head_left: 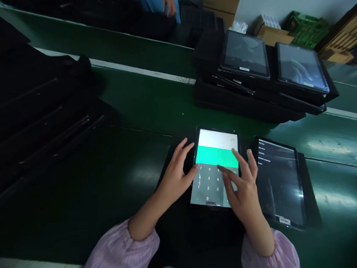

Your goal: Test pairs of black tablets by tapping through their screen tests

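Right grip (241, 190) over the tablet's keypad (211, 183); left grip (175, 177) against its edge.

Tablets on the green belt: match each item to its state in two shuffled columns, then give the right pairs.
Items:
1. Centre tablet
2. Right tablet
3. Far tablets
4. Left hand

States:
A. Dark, showing a text menu
B. Stacked on black cases
C. Lit, showing a keypad
D. Touching the centre tablet's left edge

Pairs: 1-C, 2-A, 3-B, 4-D.
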{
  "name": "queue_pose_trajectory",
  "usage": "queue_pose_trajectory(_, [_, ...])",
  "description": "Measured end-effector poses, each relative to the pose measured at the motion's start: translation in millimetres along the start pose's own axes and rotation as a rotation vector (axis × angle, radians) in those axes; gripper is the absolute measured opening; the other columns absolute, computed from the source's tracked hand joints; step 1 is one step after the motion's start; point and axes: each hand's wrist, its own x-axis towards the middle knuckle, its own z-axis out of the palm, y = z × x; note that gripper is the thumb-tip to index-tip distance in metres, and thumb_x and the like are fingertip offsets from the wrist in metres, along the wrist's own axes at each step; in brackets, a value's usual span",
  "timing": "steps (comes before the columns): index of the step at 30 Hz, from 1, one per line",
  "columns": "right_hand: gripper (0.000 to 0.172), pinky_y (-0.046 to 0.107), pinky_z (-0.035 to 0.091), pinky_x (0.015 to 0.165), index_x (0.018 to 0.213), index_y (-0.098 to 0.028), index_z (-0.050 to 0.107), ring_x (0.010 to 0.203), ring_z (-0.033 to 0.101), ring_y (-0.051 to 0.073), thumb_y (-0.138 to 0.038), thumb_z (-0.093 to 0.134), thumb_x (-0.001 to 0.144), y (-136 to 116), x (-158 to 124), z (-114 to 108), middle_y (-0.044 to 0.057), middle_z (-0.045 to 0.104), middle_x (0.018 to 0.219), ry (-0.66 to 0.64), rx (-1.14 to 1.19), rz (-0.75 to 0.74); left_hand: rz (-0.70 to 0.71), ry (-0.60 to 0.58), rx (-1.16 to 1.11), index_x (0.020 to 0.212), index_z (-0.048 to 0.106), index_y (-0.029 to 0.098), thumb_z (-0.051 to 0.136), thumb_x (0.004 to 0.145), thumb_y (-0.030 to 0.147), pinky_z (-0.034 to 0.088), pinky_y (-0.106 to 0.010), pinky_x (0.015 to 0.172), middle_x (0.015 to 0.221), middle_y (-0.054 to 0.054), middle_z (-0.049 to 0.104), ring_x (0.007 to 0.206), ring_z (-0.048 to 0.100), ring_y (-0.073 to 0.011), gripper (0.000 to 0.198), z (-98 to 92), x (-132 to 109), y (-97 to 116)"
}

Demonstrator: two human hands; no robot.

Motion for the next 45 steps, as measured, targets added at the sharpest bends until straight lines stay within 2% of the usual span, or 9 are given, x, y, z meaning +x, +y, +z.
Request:
queue_pose_trajectory(5, [0.031,0.074,0.044,0.121,0.123,-0.028,0.080,0.168,0.013,0.043,-0.020,0.055,0.106,-15,0,0,0.007,0.046,0.169,-0.112,0.037,-0.074,0.047,-0.020,0.100,0.162,0.040,0.032,0.063,0.103,0.038,0.044,-0.059,0.124,0.180,-0.015,0.028,0.164,0.032,-0.0385,0.063,5.0,-1,-2])
queue_pose_trajectory(8, [0.030,0.073,0.046,0.120,0.119,-0.026,0.081,0.166,0.021,0.042,-0.022,0.054,0.107,-6,1,-2,0.009,0.054,0.163,-0.027,0.027,-0.008,0.035,-0.084,0.133,0.167,0.030,0.034,0.060,0.104,0.036,0.045,-0.061,0.122,0.184,-0.015,0.015,0.167,0.021,-0.0409,0.070,5.5,-2,1])
queue_pose_trajectory(12, [0.029,0.075,0.042,0.121,0.113,-0.024,0.083,0.163,0.028,0.042,-0.026,0.054,0.107,16,1,-5,0.011,0.058,0.158,0.126,-0.050,0.129,-0.076,-0.148,0.021,0.170,0.021,0.042,0.059,0.105,0.047,0.056,-0.058,0.111,0.186,-0.010,0.004,0.168,0.015,-0.0424,0.076,-0.4,-2,6])
queue_pose_trajectory(14, [0.030,0.078,0.037,0.123,0.114,-0.023,0.083,0.164,0.024,0.044,-0.028,0.054,0.107,23,1,-5,0.011,0.055,0.161,0.112,-0.070,0.162,-0.101,-0.138,-0.029,0.170,0.022,0.044,0.058,0.106,0.051,0.053,-0.059,0.115,0.186,-0.008,0.005,0.169,0.014,-0.0411,0.073,-3.0,-2,6])
queue_pose_trajectory(19, [0.032,0.080,0.035,0.123,0.117,-0.025,0.082,0.166,0.018,0.044,-0.030,0.052,0.109,20,2,0,0.010,0.051,0.164,0.071,-0.092,0.153,-0.085,-0.095,-0.032,0.166,0.031,0.039,0.055,0.107,0.047,0.028,-0.062,0.132,0.185,-0.008,0.013,0.169,0.015,-0.0355,0.064,-2.4,-3,5])
queue_pose_trajectory(23, [0.031,0.080,0.035,0.123,0.123,-0.027,0.080,0.168,0.011,0.044,-0.027,0.053,0.108,16,4,2,0.008,0.044,0.170,0.009,-0.071,0.097,-0.087,-0.078,-0.034,0.164,0.035,0.036,0.054,0.107,0.046,0.029,-0.060,0.132,0.184,-0.009,0.016,0.169,0.016,-0.0341,0.061,-0.8,-2,4])
queue_pose_trajectory(29, [0.031,0.079,0.040,0.121,0.110,-0.022,0.083,0.165,0.022,0.044,-0.030,0.052,0.108,22,3,0,0.010,0.055,0.161,0.105,-0.093,0.164,-0.088,-0.070,-0.036,0.164,0.036,0.035,0.054,0.107,0.044,0.028,-0.061,0.132,0.183,-0.010,0.020,0.169,0.019,-0.0343,0.060,-1.4,-2,4])
queue_pose_trajectory(35, [0.032,0.080,0.036,0.122,0.123,-0.025,0.080,0.167,0.015,0.044,-0.029,0.051,0.109,15,4,2,0.011,0.048,0.167,0.036,-0.085,0.098,-0.091,-0.057,-0.045,0.162,0.039,0.035,0.056,0.106,0.043,0.030,-0.062,0.131,0.181,-0.010,0.024,0.168,0.022,-0.0354,0.059,-1.0,-1,4])
queue_pose_trajectory(45, [0.033,0.073,0.047,0.117,0.112,-0.026,0.084,0.159,0.037,0.040,-0.034,0.052,0.109,31,-3,-12,0.009,0.064,0.153,0.188,-0.074,0.181,-0.085,-0.039,-0.029,0.161,0.042,0.034,0.056,0.105,0.044,0.033,-0.061,0.130,0.180,-0.010,0.027,0.167,0.025,-0.0352,0.058,-1.9,-1,4])
